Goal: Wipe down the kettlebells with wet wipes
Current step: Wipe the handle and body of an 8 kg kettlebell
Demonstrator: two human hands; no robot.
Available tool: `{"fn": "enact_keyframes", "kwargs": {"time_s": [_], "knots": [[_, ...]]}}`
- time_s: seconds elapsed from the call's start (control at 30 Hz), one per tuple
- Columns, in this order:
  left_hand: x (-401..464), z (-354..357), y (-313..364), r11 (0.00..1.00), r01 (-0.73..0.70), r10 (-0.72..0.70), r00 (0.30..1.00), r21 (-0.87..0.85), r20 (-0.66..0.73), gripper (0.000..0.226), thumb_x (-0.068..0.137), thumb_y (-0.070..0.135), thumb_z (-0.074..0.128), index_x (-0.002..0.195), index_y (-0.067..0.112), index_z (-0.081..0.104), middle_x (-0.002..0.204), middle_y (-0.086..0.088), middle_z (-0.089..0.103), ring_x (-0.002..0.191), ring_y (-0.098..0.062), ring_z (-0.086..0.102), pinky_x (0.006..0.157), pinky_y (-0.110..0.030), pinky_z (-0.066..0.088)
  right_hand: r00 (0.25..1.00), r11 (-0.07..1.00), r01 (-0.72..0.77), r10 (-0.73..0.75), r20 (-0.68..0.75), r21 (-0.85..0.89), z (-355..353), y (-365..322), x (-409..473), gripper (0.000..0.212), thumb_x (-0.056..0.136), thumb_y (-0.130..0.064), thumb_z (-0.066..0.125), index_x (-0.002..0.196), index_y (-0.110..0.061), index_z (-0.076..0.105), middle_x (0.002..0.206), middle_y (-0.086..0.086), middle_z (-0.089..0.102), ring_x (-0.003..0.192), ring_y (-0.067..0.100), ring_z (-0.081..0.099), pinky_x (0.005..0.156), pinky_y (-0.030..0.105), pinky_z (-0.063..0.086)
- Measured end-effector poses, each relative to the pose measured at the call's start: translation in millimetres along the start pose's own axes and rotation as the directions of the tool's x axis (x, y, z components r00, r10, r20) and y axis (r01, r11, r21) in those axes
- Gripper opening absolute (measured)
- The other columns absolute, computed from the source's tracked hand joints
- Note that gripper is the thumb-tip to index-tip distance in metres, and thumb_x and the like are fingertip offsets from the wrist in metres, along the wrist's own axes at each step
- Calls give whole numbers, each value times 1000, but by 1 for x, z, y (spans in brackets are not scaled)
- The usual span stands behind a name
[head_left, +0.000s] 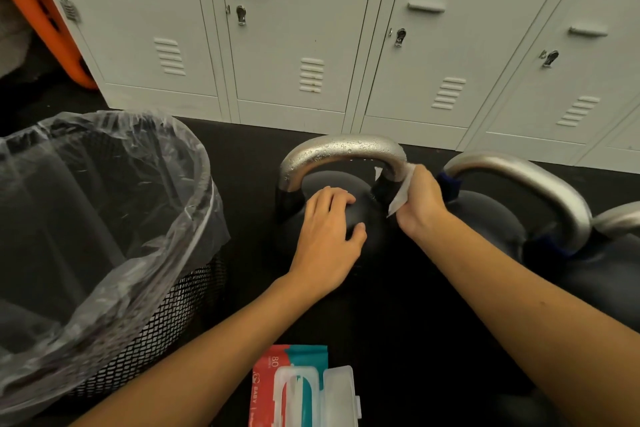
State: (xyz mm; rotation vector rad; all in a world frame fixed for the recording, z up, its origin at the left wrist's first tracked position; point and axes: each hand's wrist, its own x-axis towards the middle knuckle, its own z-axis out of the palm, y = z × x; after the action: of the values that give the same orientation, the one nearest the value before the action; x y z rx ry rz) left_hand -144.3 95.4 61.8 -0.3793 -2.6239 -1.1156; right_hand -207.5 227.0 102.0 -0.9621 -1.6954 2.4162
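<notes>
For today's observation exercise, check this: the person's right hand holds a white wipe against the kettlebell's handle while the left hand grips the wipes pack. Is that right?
Not quite. The head view shows the left hand resting on the kettlebell body, not gripping the wipes pack, which lies untouched on the floor. The right hand does hold the white wipe against the handle.

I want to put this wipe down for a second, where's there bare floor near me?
Bare black floor lies between the lined bin and the near kettlebell, back to the lockers. Rightward it's crowded: the kettlebells sit close together. The wipes pack fills the spot by your forearms.
</notes>
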Motion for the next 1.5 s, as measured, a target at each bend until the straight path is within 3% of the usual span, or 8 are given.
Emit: {"fn": "enact_keyframes", "kwargs": {"time_s": [0.23, 0.43, 0.57, 0.67, 0.83, 1.03, 1.23, 1.5], "knots": [[0, 1, -3, 1000, -14, 14, 1000, 12, 13, 39, 91, 21, 60, 128, 15, 49, 136, 3, 41, 134, -10, 22, 105, -15, 16, 999, 999, -30, 30, 28, 31, -10, 14, -1, 37, 101, -23, 37, 131, -11, 56, 122, 11, 64, 114, 25, 59, 105, 41, 43], [2, 1, -5, 999, 6, -6, 1000, -32, 12, 36, 91, 20, 59, 126, 14, 51, 133, 4, 43, 130, -7, 25, 100, -10, 17, 1000, 998, -7, 7, 6, 66, -8, 3, -12, 30, 98, -6, 41, 126, -4, 52, 109, 10, 58, 99, 20, 58, 103, 38, 46], [6, 2, 0, 997, 37, -41, 998, -71, -49, 33, 90, 24, 60, 122, 17, 56, 125, 5, 50, 123, -8, 33, 97, -14, 24, 999, 1000, 22, -22, 25, -21, -9, 0, -33, 29, 97, -2, 48, 125, -4, 55, 116, 11, 58, 111, 26, 58, 104, 40, 46], [12, 3, 7, 1000, -24, 24, 999, -6, -23, 41, 88, 35, 62, 126, 21, 56, 126, 7, 53, 124, -8, 34, 102, -22, 26, 998, 996, 45, -41, 54, -74, -8, -1, -39, 15, 97, 1, 51, 104, -7, 60, 93, 6, 60, 92, 20, 63, 96, 37, 51], [23, 6, 22, 978, -182, 178, 983, 98, 52, 42, 79, 44, 66, 118, 28, 58, 117, 12, 59, 116, -13, 40, 95, -28, 24, 1000, 999, 14, -14, 7, -32, -9, -7, -29, 31, 89, 3, 63, 120, -2, 61, 108, 13, 67, 93, 23, 67, 83, 35, 57], [33, 7, 22, 997, -72, 72, 997, 6, -9, 19, 90, 37, 58, 98, 25, 70, 95, 9, 66, 101, -13, 44, 83, -28, 24, 996, 992, 19, -7, 92, -126, -19, -17, -20, 31, 86, 0, 69, 115, 0, 61, 113, 16, 67, 95, 25, 68, 69, 29, 58], [44, 2, 14, 990, 77, -87, 993, -119, -84, 18, 92, 26, 59, 81, 14, 67, 68, 0, 60, 78, -22, 56, 80, -46, 46, 963, 707, 245, -95, 254, -664, -40, -40, -17, 22, 82, -36, 76, 83, -18, 63, 100, -2, 65, 106, 17, 53, 88, 36, 43], [43, 18, 36, 977, 185, -201, 965, -107, -168, 25, 89, 22, 62, 109, 11, 51, 118, -5, 47, 113, -21, 39, 99, -35, 36, 879, 559, 440, -108, 464, -703, -43, -53, -9, 21, 85, -29, 74, 83, -14, 59, 83, 6, 67, 76, 14, 61, 70, 32, 55]]}}
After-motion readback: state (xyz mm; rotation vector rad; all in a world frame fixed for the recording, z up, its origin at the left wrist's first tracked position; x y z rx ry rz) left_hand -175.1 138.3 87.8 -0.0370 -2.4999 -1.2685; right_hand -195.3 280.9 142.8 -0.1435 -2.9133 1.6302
